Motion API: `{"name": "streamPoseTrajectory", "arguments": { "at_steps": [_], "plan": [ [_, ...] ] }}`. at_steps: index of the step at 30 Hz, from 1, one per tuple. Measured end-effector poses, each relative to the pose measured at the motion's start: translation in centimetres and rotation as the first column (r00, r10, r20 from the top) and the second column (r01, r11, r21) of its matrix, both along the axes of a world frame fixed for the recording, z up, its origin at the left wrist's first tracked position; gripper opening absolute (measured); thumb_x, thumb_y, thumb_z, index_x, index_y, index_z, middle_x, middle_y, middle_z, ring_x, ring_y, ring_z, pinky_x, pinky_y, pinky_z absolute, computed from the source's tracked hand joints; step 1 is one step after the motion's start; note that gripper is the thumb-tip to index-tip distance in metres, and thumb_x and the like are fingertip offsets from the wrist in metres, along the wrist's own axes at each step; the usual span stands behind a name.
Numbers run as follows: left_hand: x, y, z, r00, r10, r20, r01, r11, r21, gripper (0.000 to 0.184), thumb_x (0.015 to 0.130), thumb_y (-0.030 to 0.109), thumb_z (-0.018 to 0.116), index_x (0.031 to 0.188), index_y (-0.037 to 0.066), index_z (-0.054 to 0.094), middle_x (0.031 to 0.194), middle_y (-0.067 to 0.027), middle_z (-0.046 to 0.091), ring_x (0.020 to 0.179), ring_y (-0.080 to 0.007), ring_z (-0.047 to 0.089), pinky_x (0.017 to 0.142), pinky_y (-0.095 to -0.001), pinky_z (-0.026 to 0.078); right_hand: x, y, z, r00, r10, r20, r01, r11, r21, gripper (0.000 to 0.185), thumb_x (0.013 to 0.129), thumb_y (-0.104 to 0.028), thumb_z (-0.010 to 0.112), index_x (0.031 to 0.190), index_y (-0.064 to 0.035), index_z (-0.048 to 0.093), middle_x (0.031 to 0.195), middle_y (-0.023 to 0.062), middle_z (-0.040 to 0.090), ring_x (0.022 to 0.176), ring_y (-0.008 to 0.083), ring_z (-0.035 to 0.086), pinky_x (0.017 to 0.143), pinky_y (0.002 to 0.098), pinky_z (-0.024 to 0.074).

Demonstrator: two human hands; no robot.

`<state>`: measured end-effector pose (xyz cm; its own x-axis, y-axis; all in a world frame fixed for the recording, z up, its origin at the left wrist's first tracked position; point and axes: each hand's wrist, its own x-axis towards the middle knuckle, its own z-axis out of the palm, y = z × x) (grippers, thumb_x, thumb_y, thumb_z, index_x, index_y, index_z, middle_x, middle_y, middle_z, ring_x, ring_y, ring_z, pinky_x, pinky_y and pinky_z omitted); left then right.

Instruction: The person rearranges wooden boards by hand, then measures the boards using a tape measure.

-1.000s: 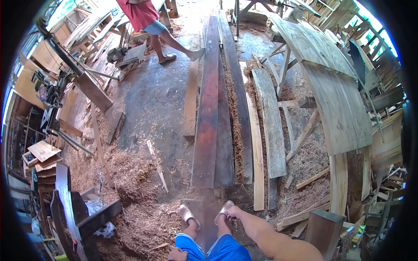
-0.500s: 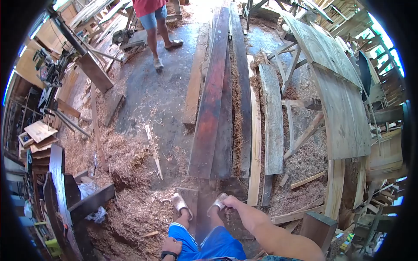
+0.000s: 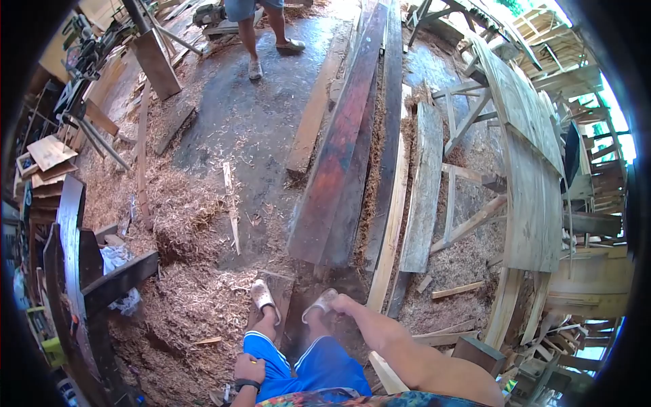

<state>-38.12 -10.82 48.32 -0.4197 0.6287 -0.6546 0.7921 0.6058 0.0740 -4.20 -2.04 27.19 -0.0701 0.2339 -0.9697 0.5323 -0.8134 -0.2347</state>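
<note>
My left hand (image 3: pixel 249 370) rests curled by my left thigh, on the blue shorts (image 3: pixel 319 374). A small yellow spot shows at its fingers, too small to name. My right arm is stretched forward, and my right hand (image 3: pixel 344 305) looks closed in front of my right clog (image 3: pixel 321 302). Whatever it holds, if anything, is hidden. My left clog (image 3: pixel 262 293) stands on a short board (image 3: pixel 277 285) among wood shavings. Just beyond my feet lie the near ends of long dark planks (image 3: pixel 325 197), one with a reddish patch.
Another person (image 3: pixel 261 30) stands at the far left of the planks. Wood shavings (image 3: pixel 183 298) cover much of the floor. Sheets of plywood (image 3: pixel 532 197) lean on a trestle at the right. A dark beam (image 3: pixel 122 279) juts out at the left.
The view has tilted down and shifted, so the other person sits higher in it. My right arm stays stretched forward, and my left hand stays by my thigh. A pale board edge now shows beneath my right arm.
</note>
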Motion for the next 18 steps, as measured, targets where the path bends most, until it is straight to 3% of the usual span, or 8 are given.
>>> {"name": "streamPoseTrajectory", "arguments": {
  "at_steps": [3,4,7,8,11,12,15,18],
  "plan": [
    [-0.6,-0.9,-0.4,0.999,0.012,0.032,-0.014,0.998,0.053,0.021,0.068,0.024,0.069,0.072,0.006,0.061,0.083,-0.0177,0.064,0.085,-0.0358,0.061,0.081,-0.0444,0.048,-1.6,0.7,-1.6,0.982,0.174,-0.068,-0.167,0.981,0.102,0.027,0.087,-0.027,0.064,0.097,-0.0028,0.070,0.078,0.0108,0.066,0.064,0.0201,0.064,0.049,0.0371,0.0492],
    [-0.6,-1.1,-0.4,0.999,0.033,0.038,-0.035,0.997,0.075,0.021,0.068,0.024,0.069,0.071,0.006,0.060,0.082,-0.0173,0.063,0.085,-0.0359,0.061,0.081,-0.0446,0.048,-2.2,1.1,-1.6,0.991,0.116,-0.062,-0.111,0.991,0.070,0.022,0.087,-0.023,0.060,0.088,-0.0049,0.073,0.081,0.0148,0.069,0.068,0.0216,0.068,0.051,0.0388,0.0506],
    [-0.3,-1.5,-0.5,0.995,0.078,0.058,-0.084,0.989,0.125,0.020,0.066,0.022,0.069,0.069,0.006,0.059,0.080,-0.0161,0.062,0.083,-0.0362,0.060,0.079,-0.0462,0.047,-3.3,0.7,-7.4,0.932,0.362,-0.024,-0.341,0.896,0.284,0.027,0.086,-0.031,0.063,0.089,-0.0075,0.075,0.085,0.0147,0.070,0.078,0.0239,0.069,0.066,0.0375,0.0537],
    [-0.3,-1.6,-0.5,0.995,0.084,0.055,-0.091,0.988,0.124,0.019,0.066,0.022,0.069,0.069,0.007,0.059,0.081,-0.0162,0.062,0.084,-0.0362,0.060,0.079,-0.0466,0.047,-3.6,2.0,-6.5,0.888,0.456,-0.061,-0.432,0.871,0.233,0.048,0.080,-0.039,0.071,0.115,-0.0059,0.068,0.092,0.0187,0.070,0.092,0.0269,0.068,0.083,0.0386,0.0515],
    [-0.3,-2.0,-1.1,0.992,0.120,0.042,-0.124,0.984,0.128,0.018,0.065,0.021,0.069,0.069,0.007,0.058,0.080,-0.0159,0.062,0.083,-0.0365,0.060,0.077,-0.0474,0.046,-4.7,3.6,-4.3,1.000,-0.006,-0.023,0.010,0.985,0.172,0.087,0.073,-0.043,0.079,0.140,-0.0012,0.043,0.109,0.0246,0.066,0.101,0.0287,0.066,0.086,0.0391,0.0512],
    [-0.3,-2.2,-1.1,0.991,0.126,0.040,-0.130,0.982,0.134,0.017,0.065,0.021,0.069,0.069,0.008,0.058,0.080,-0.0158,0.061,0.083,-0.0366,0.060,0.077,-0.0473,0.046,-4.8,4.5,-3.9,0.999,-0.028,-0.045,0.035,0.986,0.166,0.128,0.063,-0.046,0.086,0.150,0.0008,0.005,0.126,0.0283,0.055,0.102,0.0314,0.065,0.081,0.0403,0.0542],
    [-0.6,-2.5,-1.2,0.992,0.120,0.042,-0.125,0.979,0.159,0.018,0.066,0.023,0.069,0.070,0.009,0.058,0.080,-0.0155,0.061,0.083,-0.0366,0.059,0.078,-0.0471,0.046,-6.2,6.1,-1.9,0.930,-0.354,-0.100,0.367,0.908,0.203,0.139,0.061,-0.044,0.089,0.150,-0.0035,-0.010,0.139,0.0269,0.043,0.104,0.0359,0.064,0.077,0.0445,0.0557],
    [-0.6,-2.9,-1.5,0.991,0.120,0.055,-0.128,0.977,0.171,0.019,0.067,0.024,0.069,0.071,0.009,0.058,0.081,-0.0151,0.060,0.083,-0.0365,0.059,0.078,-0.0473,0.046,-6.0,8.3,-0.2,0.887,-0.456,0.070,0.450,0.888,0.090,0.147,0.057,-0.044,0.091,0.148,-0.0082,-0.019,0.141,0.0286,0.039,0.093,0.0328,0.065,0.069,0.0431,0.0565]
  ]
}}
